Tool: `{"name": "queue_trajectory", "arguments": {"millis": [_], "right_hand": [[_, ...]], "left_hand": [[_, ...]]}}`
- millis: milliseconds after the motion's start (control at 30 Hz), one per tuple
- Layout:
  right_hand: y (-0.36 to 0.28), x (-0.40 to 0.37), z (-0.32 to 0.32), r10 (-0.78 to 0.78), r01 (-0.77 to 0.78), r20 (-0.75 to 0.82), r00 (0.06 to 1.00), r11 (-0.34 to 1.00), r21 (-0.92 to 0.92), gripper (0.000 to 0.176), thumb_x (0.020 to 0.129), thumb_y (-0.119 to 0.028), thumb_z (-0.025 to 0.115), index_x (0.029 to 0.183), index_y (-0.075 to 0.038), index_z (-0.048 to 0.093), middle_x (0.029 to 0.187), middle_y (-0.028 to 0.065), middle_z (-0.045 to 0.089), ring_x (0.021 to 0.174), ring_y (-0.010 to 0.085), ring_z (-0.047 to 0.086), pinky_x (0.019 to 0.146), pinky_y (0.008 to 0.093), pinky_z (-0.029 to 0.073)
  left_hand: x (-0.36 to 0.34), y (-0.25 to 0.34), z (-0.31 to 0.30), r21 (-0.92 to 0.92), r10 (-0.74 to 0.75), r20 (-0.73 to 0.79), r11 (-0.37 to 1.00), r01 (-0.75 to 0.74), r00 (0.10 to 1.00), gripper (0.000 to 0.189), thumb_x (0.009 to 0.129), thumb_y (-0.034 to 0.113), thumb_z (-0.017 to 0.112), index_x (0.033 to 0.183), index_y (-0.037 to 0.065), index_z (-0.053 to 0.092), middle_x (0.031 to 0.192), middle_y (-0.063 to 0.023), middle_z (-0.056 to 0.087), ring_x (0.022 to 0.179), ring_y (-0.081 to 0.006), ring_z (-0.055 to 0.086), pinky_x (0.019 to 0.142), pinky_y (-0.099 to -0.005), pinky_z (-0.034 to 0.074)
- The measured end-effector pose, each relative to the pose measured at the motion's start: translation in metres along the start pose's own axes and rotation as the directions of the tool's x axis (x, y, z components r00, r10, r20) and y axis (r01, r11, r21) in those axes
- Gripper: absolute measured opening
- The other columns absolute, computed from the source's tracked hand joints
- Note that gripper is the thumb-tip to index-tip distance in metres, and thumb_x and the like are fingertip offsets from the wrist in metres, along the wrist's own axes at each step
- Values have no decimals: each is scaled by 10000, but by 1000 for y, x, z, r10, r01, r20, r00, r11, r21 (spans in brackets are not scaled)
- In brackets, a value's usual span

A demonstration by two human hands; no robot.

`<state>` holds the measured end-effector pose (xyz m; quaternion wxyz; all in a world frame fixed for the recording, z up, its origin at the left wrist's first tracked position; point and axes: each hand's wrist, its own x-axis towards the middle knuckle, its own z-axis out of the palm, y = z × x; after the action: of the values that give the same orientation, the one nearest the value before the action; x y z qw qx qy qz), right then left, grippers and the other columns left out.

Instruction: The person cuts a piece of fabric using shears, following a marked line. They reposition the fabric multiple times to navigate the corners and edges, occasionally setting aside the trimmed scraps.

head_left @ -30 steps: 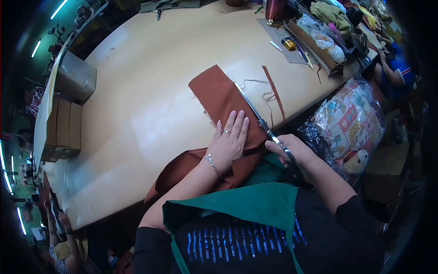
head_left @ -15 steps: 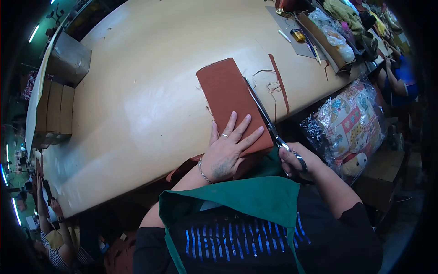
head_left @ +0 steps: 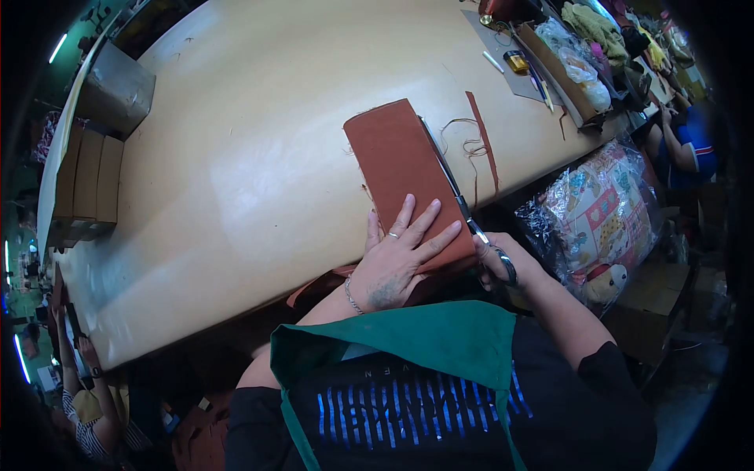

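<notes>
A folded piece of reddish-brown fabric (head_left: 400, 153) lies on the table, with its near end at the table's edge. My left hand (head_left: 400, 255) rests flat on the near part of the fabric, fingers spread. In my right hand (head_left: 506, 263) is a pair of scissors (head_left: 461, 206), gripped by the handles just off the table edge. The blades run along the fabric's right side, and part of them is hidden by it. To the right, a thin cut strip of the same fabric (head_left: 482, 137) lies beside loose threads (head_left: 473, 147).
At the back right stands a cardboard tray (head_left: 561, 74) of bags and cloths, near pens (head_left: 542, 88) and a small jar (head_left: 516, 61). A plastic-wrapped printed bundle (head_left: 605, 212) sits right of the table. Boxes (head_left: 98, 177) stand left. Other people (head_left: 691, 145) are at both sides.
The scissors have moved forward along the fabric's right edge, and their blades look closer together. The fabric and my left hand have shifted slightly right in view.
</notes>
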<state>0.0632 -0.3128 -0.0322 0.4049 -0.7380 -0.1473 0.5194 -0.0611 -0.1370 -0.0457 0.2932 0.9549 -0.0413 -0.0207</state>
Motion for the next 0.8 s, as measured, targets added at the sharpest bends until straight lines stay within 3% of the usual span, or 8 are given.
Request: {"name": "queue_trajectory", "arguments": {"millis": [400, 800], "right_hand": [[-6, -9, 5, 16, -19, -55, 998, 999, -47, 520, 823, -512, 517, 759, 2, 573, 503, 1, 461, 404, 73, 453, 386, 214, 388], [-30, 11, 0, -16, 17, 22, 1000, 998, -55, 735, 727, -735, 395, 729, -10, 520, 549, 65, 506, 459, 128, 499, 429, 236, 394]], "left_hand": [[-2, 2, -1, -2, -5, 16, 1000, 5, 1000, 685, 783, 150, 547, 1374, 293, 230, 1449, -72, 142, 1330, -357, 88, 937, -669, 114], [-8, 2, 2, -10, 52, 41, 999, -52, 998, 712, 767, 221, 577, 1374, 318, 218, 1453, -58, 134, 1334, -347, 79, 935, -681, 115]]}}
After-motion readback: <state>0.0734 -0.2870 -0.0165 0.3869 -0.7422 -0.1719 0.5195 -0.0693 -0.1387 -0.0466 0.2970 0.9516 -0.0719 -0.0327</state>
